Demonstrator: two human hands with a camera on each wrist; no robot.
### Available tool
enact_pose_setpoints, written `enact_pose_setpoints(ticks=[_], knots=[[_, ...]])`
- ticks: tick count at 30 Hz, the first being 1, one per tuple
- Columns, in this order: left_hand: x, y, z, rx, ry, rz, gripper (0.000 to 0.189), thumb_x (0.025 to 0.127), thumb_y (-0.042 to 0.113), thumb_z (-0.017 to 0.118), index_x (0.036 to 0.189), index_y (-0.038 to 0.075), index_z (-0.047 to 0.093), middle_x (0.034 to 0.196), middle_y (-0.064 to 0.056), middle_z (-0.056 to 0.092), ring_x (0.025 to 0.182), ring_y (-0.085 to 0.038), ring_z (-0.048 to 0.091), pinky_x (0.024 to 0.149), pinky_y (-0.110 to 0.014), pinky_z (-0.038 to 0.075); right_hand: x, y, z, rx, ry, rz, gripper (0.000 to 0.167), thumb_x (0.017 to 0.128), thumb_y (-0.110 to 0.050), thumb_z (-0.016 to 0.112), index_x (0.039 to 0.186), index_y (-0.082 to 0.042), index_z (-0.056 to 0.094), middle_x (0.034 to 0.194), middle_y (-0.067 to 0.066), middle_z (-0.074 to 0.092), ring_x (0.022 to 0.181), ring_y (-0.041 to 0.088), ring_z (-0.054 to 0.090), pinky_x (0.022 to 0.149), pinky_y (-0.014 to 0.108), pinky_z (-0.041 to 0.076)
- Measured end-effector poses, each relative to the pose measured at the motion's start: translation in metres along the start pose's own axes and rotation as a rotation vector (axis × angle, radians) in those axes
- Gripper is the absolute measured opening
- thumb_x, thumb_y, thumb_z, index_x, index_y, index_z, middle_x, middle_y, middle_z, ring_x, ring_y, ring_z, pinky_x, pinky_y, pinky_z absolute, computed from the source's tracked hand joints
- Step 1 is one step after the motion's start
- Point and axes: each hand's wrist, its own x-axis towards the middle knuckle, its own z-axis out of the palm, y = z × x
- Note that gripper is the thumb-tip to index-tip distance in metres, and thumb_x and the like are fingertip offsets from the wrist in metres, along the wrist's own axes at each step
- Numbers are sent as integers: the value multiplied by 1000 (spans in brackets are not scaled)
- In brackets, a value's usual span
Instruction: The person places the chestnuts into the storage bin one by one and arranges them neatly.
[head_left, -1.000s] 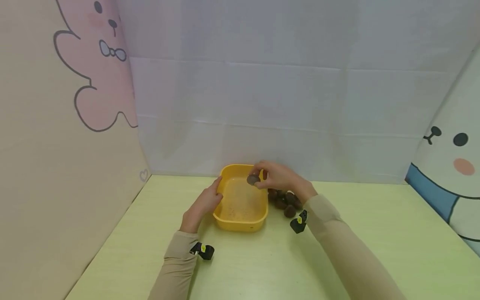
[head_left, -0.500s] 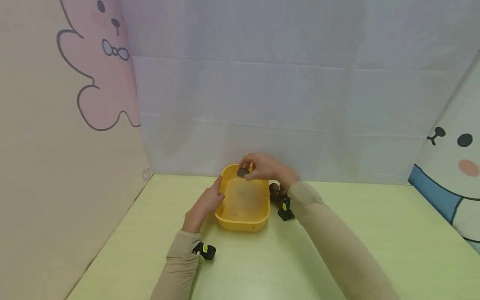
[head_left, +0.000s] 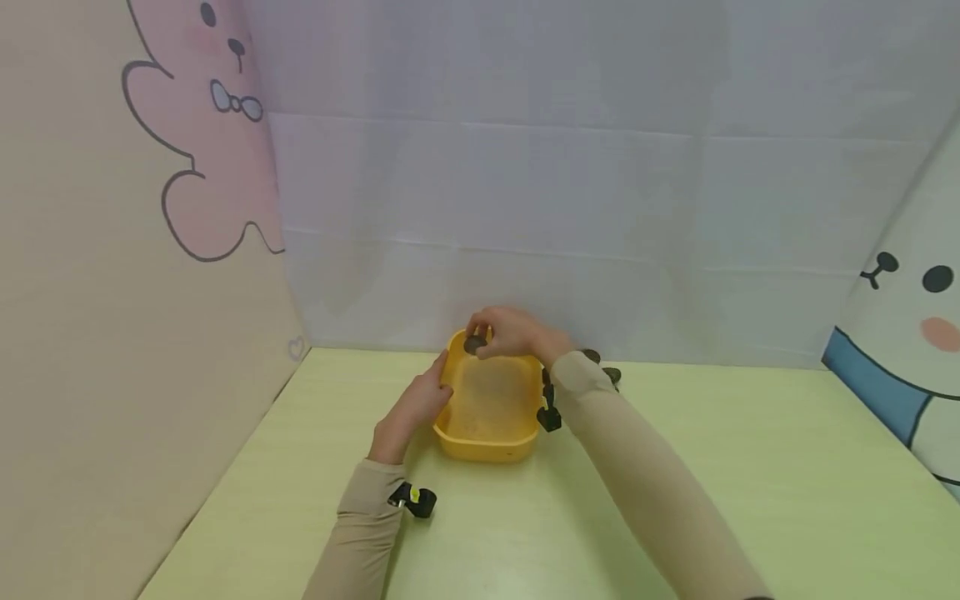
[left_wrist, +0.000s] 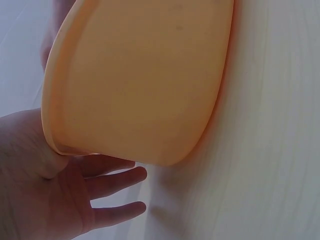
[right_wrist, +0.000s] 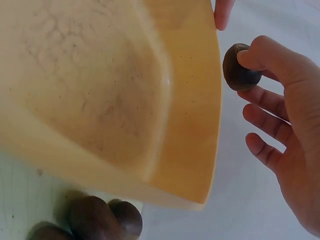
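Note:
A yellow plastic basin (head_left: 487,452) stands on the table near the back wall. My left hand (head_left: 416,404) holds its left rim, thumb over the edge; in the left wrist view the other fingers (left_wrist: 117,182) spread along the outside of the basin wall (left_wrist: 135,90). Between thumb and fingertips my right hand (head_left: 512,332) pinches a dark brown chestnut (right_wrist: 240,67), held over the far end of the basin in the head view. In the right wrist view the last two fingers of that hand (right_wrist: 300,120) stand off the chestnut.
Several more chestnuts (right_wrist: 95,217) lie on the table just right of the basin, mostly hidden by the right forearm in the head view. A white cloth wall (head_left: 570,183) rises right behind the basin. Specks mark the basin's floor (right_wrist: 75,65).
My right hand has moved left and slightly away with the chestnut, from the basin's right rim to over its far end. The left hand has stayed on the rim.

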Motion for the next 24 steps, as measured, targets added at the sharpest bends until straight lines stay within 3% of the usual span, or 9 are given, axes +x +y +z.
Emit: enact_pose_setpoints(ticks=[6,12,16,24], knots=[[2,-1,4,20,5,12,70,95,10,46,159,6,18,88,-17,60,57,-18,43,57,-29,39,10,13,11,-24,-30,11,33,84,-22,71,116,-13,69,110,5,69,101,21,62,92,36,50],[0,1,3,23,17,8,70,95,10,45,159,7,18,84,-15,58,56,-17,42,55,-28,38,20,16,17,-55,-76,11,30,83,-17,73,112,-10,71,107,7,70,99,23,62,92,37,50],[0,4,6,8,-7,17,70,96,11,44,160,7,16,80,-10,53,54,-14,38,54,-27,37,18,18,20,-110,-145,57,28,85,-17,74,112,-11,71,108,6,70,100,22,62,92,37,51],[3,13,13,-1,-27,32,70,96,11,43,160,9,14,68,-3,45,49,-11,36,49,-25,35,9,26,27,-94,-273,153,35,88,-12,67,122,-10,66,118,9,65,106,24,59,93,36,50]])
